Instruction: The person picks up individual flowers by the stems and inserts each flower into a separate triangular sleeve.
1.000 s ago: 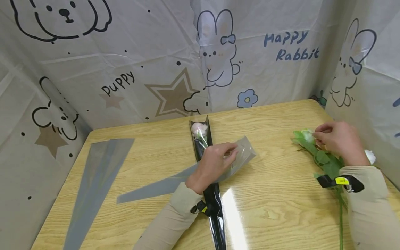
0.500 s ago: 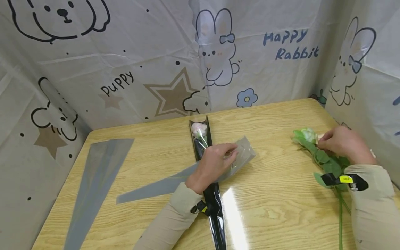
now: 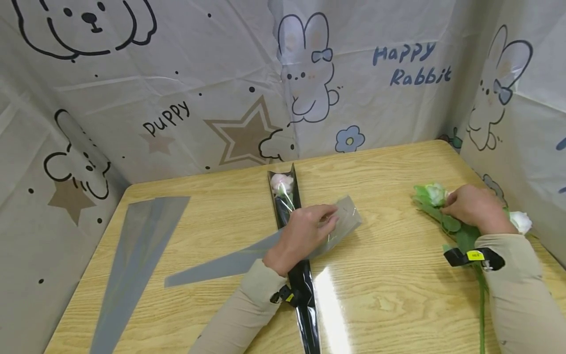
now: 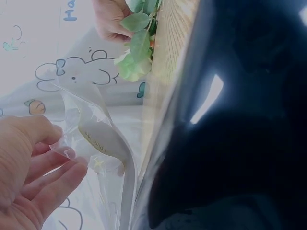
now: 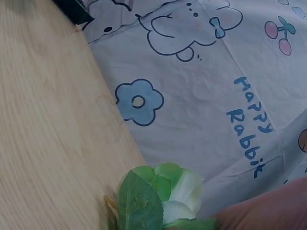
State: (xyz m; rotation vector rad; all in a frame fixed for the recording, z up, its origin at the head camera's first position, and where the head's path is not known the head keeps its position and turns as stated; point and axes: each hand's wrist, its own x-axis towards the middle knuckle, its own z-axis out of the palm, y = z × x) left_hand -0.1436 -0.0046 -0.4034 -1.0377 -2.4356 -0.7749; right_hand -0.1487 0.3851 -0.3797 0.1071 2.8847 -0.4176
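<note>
My left hand pinches the open end of a clear grey flower sleeve between thumb and fingers. In the left wrist view the sleeve's thin film lies between the fingertips. Beneath that sleeve, crossing it, is a black sleeve with a pale pink rose inside. At the right, my right hand has its fingers curled just below a green-white rose, at its stem and leaves; the fingertips are partly hidden. The bloom also shows in the right wrist view.
More grey sleeves lie stacked on the left of the wooden table. Another white rose shows beyond the right wrist. A printed cloth stands around the table's back and sides.
My right hand has come down from beside the green-white bloom toward its stem, and the leaves have shifted slightly. My left hand keeps its pinch on the grey sleeve, nearly still.
</note>
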